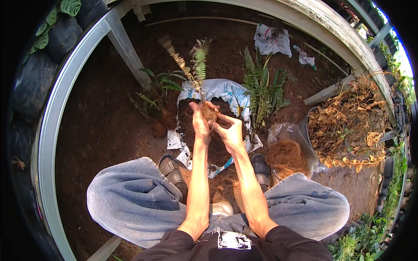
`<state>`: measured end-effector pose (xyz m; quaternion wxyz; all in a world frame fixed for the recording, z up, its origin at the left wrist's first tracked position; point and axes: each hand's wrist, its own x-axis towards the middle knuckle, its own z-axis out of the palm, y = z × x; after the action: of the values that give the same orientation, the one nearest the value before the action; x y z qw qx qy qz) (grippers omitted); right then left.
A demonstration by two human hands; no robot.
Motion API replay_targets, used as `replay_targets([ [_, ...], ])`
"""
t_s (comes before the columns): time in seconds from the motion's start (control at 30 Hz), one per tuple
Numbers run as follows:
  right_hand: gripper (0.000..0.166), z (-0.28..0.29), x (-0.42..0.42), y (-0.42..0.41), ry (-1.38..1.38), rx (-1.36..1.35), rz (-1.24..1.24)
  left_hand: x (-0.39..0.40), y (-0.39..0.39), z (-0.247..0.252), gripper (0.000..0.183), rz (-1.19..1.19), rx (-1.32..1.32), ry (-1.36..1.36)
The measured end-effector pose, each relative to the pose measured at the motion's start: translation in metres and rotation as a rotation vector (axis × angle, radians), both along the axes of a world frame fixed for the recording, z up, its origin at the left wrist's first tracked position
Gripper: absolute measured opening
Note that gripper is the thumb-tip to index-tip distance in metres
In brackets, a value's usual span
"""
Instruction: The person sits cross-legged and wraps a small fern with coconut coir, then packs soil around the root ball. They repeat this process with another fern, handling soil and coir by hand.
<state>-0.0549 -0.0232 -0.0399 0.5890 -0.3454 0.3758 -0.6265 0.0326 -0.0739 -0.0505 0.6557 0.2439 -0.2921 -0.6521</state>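
Note:
My left hand is wrapped round the fibre-covered root ball of a small fern, its fronds pointing up and away from me, one of them brownish. On the right side of the same root ball, my right hand has its thumb and fingertips pinched at the fibre. A thin reddish-brown strand loops around the ball. Beneath both hands lies a torn white plastic sack with printing, opened over dark soil. The fingers partly hide the root ball.
Ferns and leafy plants stand right of the sack, others left, beside brown root balls. Coconut fibre fills a clear plastic bag near my right knee. Beyond it is a container of dried vines. A metal frame curves around the area.

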Motion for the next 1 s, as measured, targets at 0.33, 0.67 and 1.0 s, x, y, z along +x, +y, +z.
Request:
replay_targets([
  [0.33, 0.026, 0.0, 0.011, 0.001, 0.302, -0.033, -0.353, -0.002, 0.003, 0.001, 0.044, -0.003, 0.097, -0.107],
  [0.67, 0.027, -0.001, -0.013, -0.004, 0.191, -0.123, 0.017, 0.013, -0.002, 0.0, 0.063, 0.116, -0.052, -0.349],
  [1.0, 0.043, 0.001, -0.004, 0.0, 0.157, 0.068, 0.072, 0.014, 0.001, 0.001, 0.071, 0.088, 0.111, -0.123],
])
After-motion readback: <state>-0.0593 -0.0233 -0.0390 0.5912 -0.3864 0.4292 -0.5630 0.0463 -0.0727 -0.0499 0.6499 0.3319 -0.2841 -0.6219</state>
